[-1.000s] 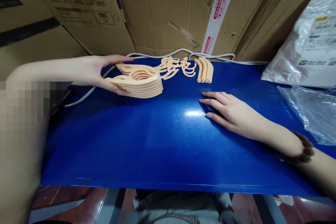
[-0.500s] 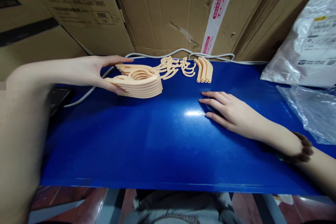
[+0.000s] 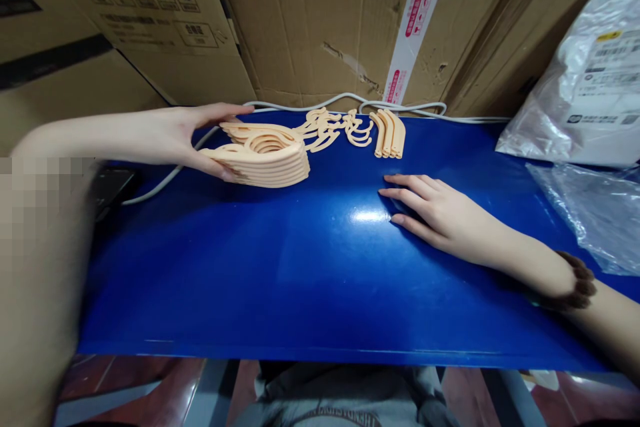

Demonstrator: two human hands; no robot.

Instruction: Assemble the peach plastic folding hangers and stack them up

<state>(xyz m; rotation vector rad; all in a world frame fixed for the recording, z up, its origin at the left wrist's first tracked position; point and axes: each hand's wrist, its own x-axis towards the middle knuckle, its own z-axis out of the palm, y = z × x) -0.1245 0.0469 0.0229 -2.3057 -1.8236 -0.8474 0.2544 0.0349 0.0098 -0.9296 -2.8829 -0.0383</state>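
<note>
Behind hooks (image 3: 327, 141), white cable (image 3: 470, 120) along cardboard (image 3: 305, 20); plastic bag (image 3: 565, 87) right.

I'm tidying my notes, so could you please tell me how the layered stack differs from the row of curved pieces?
The layered stack is larger than the row of curved pieces. The layered stack is piled upward; the row lies side by side. The left hand touches the layered stack with its thumb; no hand touches the row. Both are pale peach.

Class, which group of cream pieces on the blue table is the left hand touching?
The leftmost one, the thick stack: the left hand has its thumb against it, while the small hooks and curved pieces lie untouched.
</note>
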